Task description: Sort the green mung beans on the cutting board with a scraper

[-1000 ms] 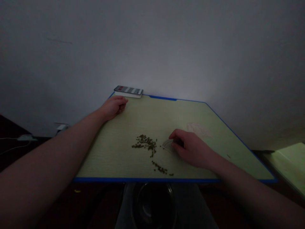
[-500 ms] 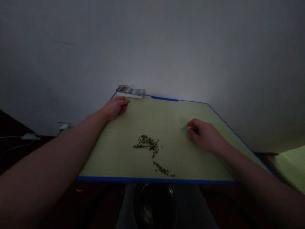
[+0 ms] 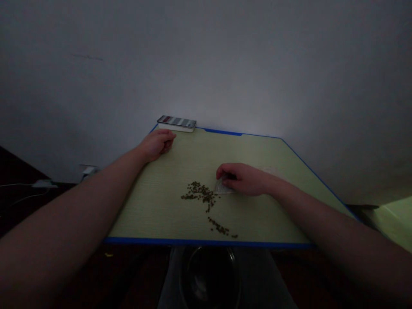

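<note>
My right hand (image 3: 243,178) pinches a clear, flat half-round piece with fine markings, which looks like a protractor (image 3: 220,187). Its straight edge lies low against the tabletop (image 3: 154,214), and its left tip is right beside a scattered patch of small brown-green grains (image 3: 200,192) resembling peppercorns. Nearer the front edge is a thin, separate trail of the same grains (image 3: 219,226). At the far left, my left hand (image 3: 157,144) rests on the table with its fingers curled in; nothing shows in them. My right fingers partly cover the protractor.
A box-like object with a dark striped top (image 3: 177,122) sits at the back left corner, just behind my left hand. Below the table's blue front edge, a dark shiny bowl (image 3: 237,262) stands on my lap. The wall (image 3: 206,64) rises directly behind the table.
My right hand has moved left across the table with the protractor, from the right side up to the grain patch. My left hand and the grains look the same.
</note>
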`<state>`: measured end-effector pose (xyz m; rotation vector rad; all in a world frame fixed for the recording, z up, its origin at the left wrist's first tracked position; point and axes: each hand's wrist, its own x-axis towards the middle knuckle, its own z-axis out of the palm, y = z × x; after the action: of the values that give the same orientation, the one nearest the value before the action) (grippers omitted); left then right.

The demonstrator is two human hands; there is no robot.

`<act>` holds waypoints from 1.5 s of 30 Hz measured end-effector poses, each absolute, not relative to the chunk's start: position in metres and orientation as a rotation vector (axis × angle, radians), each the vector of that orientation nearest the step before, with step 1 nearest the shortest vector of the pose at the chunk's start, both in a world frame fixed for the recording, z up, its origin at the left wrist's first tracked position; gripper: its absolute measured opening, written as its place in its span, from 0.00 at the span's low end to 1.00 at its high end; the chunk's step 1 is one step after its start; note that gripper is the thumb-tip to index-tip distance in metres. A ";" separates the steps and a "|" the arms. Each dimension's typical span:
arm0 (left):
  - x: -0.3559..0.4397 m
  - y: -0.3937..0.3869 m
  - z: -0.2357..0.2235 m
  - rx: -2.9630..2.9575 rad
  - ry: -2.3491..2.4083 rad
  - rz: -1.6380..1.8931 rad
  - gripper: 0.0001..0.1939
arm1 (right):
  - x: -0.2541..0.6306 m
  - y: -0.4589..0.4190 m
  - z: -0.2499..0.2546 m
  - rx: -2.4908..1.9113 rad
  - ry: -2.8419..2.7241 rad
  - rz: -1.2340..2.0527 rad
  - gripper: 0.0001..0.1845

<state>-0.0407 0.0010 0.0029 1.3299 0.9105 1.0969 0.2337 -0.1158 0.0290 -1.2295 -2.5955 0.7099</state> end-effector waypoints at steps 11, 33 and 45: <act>-0.042 0.003 0.001 1.357 0.924 1.084 0.12 | 0.244 -0.164 0.027 -1.275 -2.477 0.869 0.09; -0.042 0.002 0.001 1.352 0.889 1.080 0.13 | 0.232 -0.168 0.027 -1.335 -2.463 0.775 0.09; -0.042 0.003 0.001 1.373 0.915 1.087 0.12 | 0.228 -0.170 0.024 -1.389 -2.397 0.662 0.09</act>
<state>-0.0423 0.0035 0.0006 1.3725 0.9150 1.0868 0.2282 -0.1702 0.0239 -1.3887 -2.3969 0.6620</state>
